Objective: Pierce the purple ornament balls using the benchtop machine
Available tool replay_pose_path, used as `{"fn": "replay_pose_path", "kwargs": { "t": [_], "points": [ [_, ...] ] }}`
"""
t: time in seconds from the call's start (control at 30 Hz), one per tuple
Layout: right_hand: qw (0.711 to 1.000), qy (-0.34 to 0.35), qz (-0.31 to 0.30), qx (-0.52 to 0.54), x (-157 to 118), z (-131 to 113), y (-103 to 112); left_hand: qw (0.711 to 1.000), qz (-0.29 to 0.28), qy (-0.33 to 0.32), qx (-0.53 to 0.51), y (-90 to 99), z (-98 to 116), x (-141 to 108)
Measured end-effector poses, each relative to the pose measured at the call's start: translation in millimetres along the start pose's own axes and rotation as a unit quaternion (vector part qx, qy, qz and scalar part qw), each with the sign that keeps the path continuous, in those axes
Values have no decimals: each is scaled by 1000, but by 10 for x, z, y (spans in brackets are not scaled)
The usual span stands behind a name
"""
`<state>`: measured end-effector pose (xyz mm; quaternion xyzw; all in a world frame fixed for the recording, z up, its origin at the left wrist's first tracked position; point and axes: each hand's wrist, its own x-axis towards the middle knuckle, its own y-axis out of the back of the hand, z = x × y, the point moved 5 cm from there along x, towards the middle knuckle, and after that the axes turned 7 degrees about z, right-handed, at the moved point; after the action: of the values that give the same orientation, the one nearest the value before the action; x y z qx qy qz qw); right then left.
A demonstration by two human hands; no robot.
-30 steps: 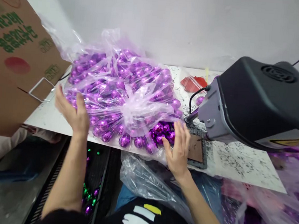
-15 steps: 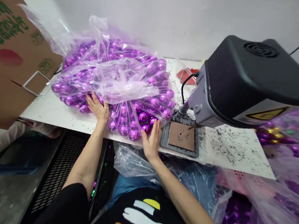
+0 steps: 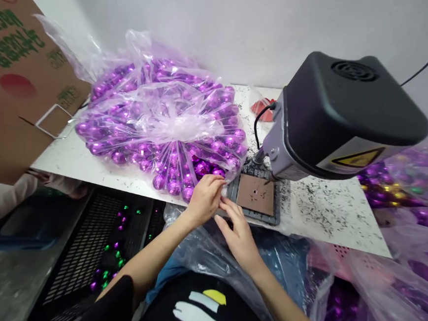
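Observation:
A large clear plastic bag [image 3: 179, 128] full of shiny purple balls lies on the white table. My left hand [image 3: 206, 199] is at its front right corner, with the fingers bent and pinched together on the bag's plastic edge. Uncovered purple balls [image 3: 202, 168] show through a gap just beyond those fingers. Close beside it, my right hand [image 3: 240, 238] reaches up from below with fingers stretched and the thumb apart. Its fingertips are near the left hand, at the table's front edge; whether they touch the plastic I cannot tell.
Right of the bag stands a black machine [image 3: 351, 112] with a yellow warning label, above a brown square plate [image 3: 256, 194]. Dark shavings litter the table [image 3: 317, 213]. A cardboard box [image 3: 23, 91] leans at the left. Below is a black crate [image 3: 84, 249] with small coloured beads.
My left hand has left the bag's front left side and moved right, next to my right hand. My right hand has shifted down and right, off the balls.

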<state>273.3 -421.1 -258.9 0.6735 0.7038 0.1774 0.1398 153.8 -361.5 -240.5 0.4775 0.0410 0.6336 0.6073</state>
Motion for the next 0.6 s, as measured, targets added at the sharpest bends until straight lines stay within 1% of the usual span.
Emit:
{"fn": "replay_pose_path", "kwargs": {
  "t": [0.07, 0.13, 0.2, 0.27, 0.33, 0.4, 0.47, 0.53, 0.6],
  "points": [
    [1000, 0, -31, -2, -62, -107, 182, 998, -21, 15, 56, -228, -99, 188],
    [998, 2, -69, -9, -145, -215, 378, 993, -39, 19, 108, -368, -219, 374],
    [993, 0, -118, -27, -237, -293, 570, 987, -72, -2, 144, -460, -288, 515],
    [987, -6, -157, -46, -310, -333, 760, 977, -115, -32, 178, -527, -319, 602],
    [985, -5, -162, -58, -336, -351, 961, 966, -146, -48, 207, -553, -358, 655],
    [988, 1, -139, -69, -324, -353, 1170, 964, -154, -45, 211, -517, -408, 687],
    [992, 2, -95, -80, -299, -335, 1389, 973, -142, -28, 179, -397, -447, 693],
    [996, -5, -35, -86, -279, -296, 1609, 987, -113, 7, 118, -186, -445, 658],
    [996, -31, 13, -87, -271, -225, 1787, 994, -68, 80, 19, 76, -396, 569]
  ]
}}
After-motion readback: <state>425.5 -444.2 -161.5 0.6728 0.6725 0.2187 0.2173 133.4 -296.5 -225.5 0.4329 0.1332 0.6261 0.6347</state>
